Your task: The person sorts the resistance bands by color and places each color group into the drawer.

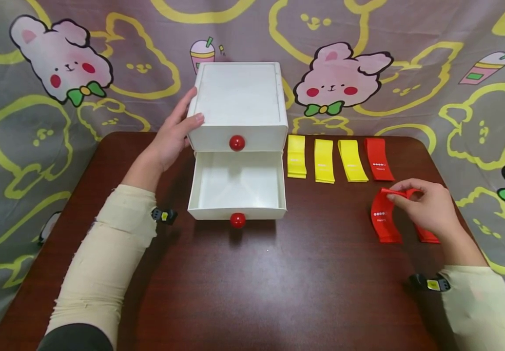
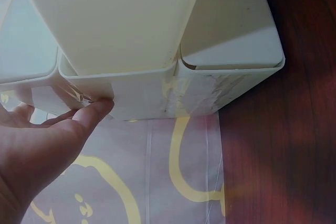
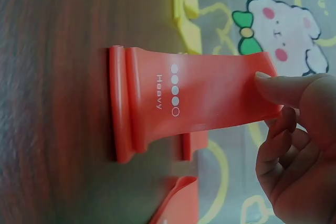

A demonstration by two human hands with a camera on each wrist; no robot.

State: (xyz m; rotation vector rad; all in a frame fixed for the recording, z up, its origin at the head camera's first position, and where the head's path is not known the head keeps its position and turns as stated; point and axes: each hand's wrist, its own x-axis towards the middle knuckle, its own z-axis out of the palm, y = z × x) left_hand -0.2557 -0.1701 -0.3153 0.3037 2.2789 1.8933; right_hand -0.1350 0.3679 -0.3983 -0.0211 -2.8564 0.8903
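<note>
three yellow bands [image 1: 324,163] and one red band [image 1: 378,158] lie in a row on the dark table [image 1: 252,287], right of the white drawer unit [image 1: 237,95], whose lower drawer [image 1: 213,213] stands pulled out. near the table's right side, the right hand [image 1: 430,207] pinches a red band marked "heavy" [image 1: 385,222], another red band [image 1: 425,235] just beside. the left hand [image 1: 172,136], thumb and fingers spread, rests against the unit's left side.

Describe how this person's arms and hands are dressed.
The left hand and right hand are bare. The left sleeve and right sleeve are cream, with black fabric bordering the left one. The left camera and right camera are black with yellow patches.
</note>
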